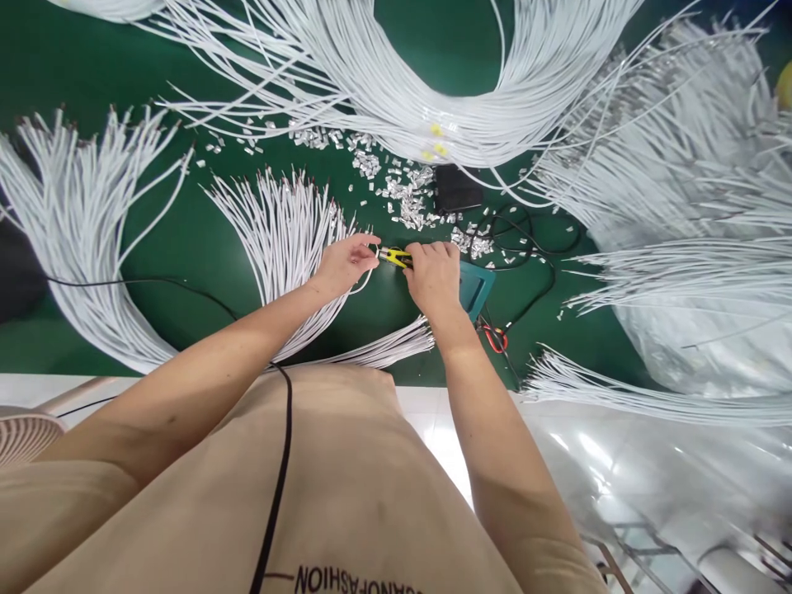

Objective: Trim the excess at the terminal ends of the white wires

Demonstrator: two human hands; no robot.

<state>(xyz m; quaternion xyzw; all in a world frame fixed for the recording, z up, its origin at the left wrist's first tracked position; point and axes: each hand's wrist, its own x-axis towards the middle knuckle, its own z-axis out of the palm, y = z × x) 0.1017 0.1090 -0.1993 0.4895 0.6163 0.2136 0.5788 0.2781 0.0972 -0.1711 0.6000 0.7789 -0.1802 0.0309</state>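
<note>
My left hand [345, 262] is closed in a pinch on a thin white cable [365, 282] that loops under its fingers. Its fingertips meet the tip of a yellow and black hand tool [396, 257]. My right hand [435, 278] is wrapped round that tool's handle, just right of the left hand. Both hands hover over the green mat [204, 239] near the table's front. A fan of cut white cables [288, 231] lies under and left of my left hand. Small metal terminals [408, 198] are scattered just beyond the hands.
Big bundles of white cables lie at the far side [433, 91], the left [80, 214] and the right [693, 247]. A black box [456, 188], a teal device [478, 287], black wires [532, 239] and red-handled snips [495, 337] sit by my right hand.
</note>
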